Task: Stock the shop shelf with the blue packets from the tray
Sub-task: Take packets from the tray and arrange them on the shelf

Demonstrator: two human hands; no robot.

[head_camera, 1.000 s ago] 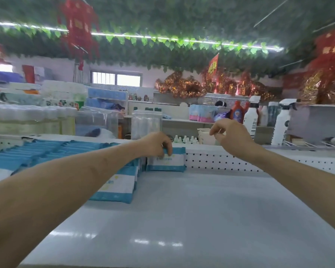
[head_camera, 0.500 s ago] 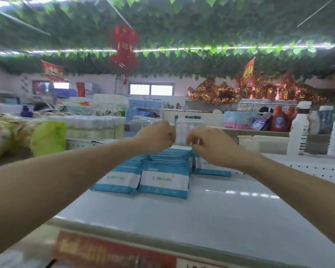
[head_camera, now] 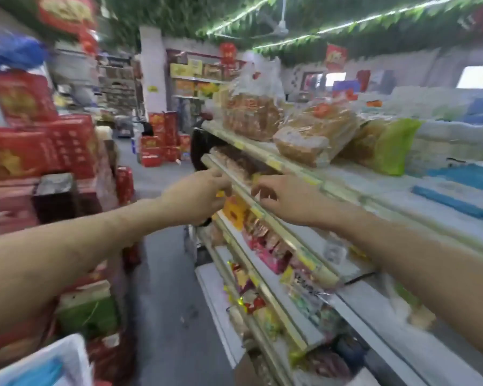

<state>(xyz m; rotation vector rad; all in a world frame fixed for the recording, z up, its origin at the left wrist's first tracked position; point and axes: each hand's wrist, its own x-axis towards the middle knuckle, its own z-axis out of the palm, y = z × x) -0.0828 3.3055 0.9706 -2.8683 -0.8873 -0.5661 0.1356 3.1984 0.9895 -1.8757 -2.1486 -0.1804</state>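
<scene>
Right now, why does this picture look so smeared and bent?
Head view: blur smears the whole frame, worst on the red boxes at left and the tray bottom left; the wide lens curves the shelf edges; the window at upper right is washed out white.

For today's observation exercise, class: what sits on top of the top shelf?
On the top shelf: clear bags of bread, a green bag and flat blue packets farther right. Whatever lies behind the bags is covered, and blur hides the labels.
</scene>
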